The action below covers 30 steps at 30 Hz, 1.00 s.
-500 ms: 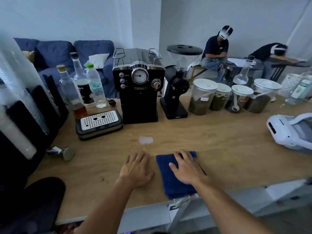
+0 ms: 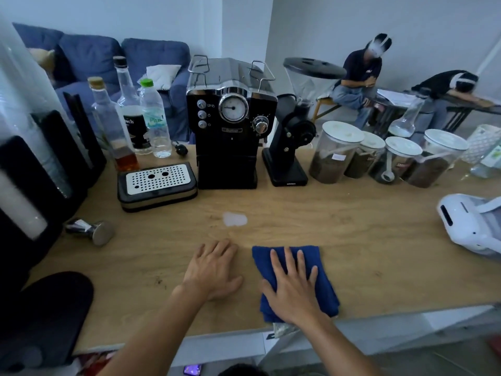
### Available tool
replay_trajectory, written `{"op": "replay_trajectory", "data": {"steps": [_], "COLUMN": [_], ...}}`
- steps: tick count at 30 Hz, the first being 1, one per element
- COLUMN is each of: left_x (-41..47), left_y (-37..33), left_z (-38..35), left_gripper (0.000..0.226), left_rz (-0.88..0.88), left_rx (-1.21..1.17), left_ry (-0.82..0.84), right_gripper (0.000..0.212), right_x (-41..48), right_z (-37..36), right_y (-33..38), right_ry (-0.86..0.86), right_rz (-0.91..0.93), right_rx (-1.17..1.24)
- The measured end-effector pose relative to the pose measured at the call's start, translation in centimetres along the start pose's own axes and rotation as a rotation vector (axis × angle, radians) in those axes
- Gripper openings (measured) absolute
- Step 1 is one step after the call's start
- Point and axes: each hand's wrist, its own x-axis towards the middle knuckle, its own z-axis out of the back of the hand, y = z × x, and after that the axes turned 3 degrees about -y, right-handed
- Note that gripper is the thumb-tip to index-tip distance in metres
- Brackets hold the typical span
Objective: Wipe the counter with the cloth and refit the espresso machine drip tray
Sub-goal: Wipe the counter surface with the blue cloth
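Note:
A folded blue cloth (image 2: 322, 280) lies near the front edge of the wooden counter (image 2: 366, 240). My right hand (image 2: 292, 289) rests flat on it, fingers spread. My left hand (image 2: 214, 270) lies flat on the bare counter just left of the cloth, holding nothing. A small pale wet patch (image 2: 234, 219) sits a little beyond my hands. The black espresso machine (image 2: 231, 123) stands at the back middle. Its drip tray (image 2: 157, 185), black with a perforated white grille, sits out on the counter to the machine's left.
A metal tamper (image 2: 92, 231) lies on its side at the left. Bottles (image 2: 127, 115) stand behind the tray. A black grinder (image 2: 290, 142) and several lidded jars (image 2: 379, 156) line the back right. A white device (image 2: 471, 221) is at the right edge. Two people sit in the background.
My right hand has flattened and shifted slightly on the cloth. The left hand stays flat beside it.

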Motion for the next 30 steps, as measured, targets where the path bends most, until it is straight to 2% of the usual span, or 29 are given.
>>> {"op": "replay_trajectory", "data": {"steps": [6, 9, 12, 14, 17, 20, 21, 24, 26, 30], "left_x": [-0.9, -1.8, -2.4, -2.7, -2.9, -3.1, -3.2, -3.4, -3.5, -3.8], "left_y": [0.7, 1.1, 1.7, 2.2, 2.4, 2.6, 2.8, 2.7, 3.1, 3.6], "left_z": [0.4, 0.3, 0.1, 0.1, 0.2, 0.2, 0.1, -0.3, -0.4, -0.1], "left_gripper": [0.107, 0.109, 0.107, 0.108, 0.110, 0.111, 0.111, 0.112, 0.112, 0.108], "left_rz": [0.069, 0.105, 0.125, 0.124, 0.118, 0.119, 0.117, 0.117, 0.113, 0.103], "left_rx": [-0.071, -0.072, -0.069, -0.064, -0.056, -0.059, -0.058, -0.061, -0.064, -0.059], "left_ry": [0.002, -0.023, -0.005, 0.034, 0.053, 0.041, 0.028, 0.010, 0.000, -0.036], "right_gripper": [0.056, 0.055, 0.063, 0.068, 0.081, 0.085, 0.082, 0.054, 0.050, 0.049], "right_x": [1.6, 3.2, 4.3, 4.1, 2.5, 0.7, 0.5, 1.2, 2.4, 4.5], "right_z": [0.0, 0.1, 0.2, 0.0, -0.3, -0.6, -0.6, -0.2, 0.0, 0.1], "right_y": [1.4, 1.7, 1.8, 1.5, 1.4, 2.1, 2.5, 3.4, 4.9, 6.9], "right_ry": [-0.105, -0.080, -0.037, -0.030, -0.049, -0.060, -0.064, -0.076, -0.102, -0.065], "right_rz": [-0.043, 0.066, 0.234, 0.276, 0.276, 0.196, 0.158, 0.034, 0.004, 0.131], "right_rx": [0.061, 0.072, 0.043, 0.048, 0.077, 0.163, 0.203, 0.301, 0.351, 0.310]}}
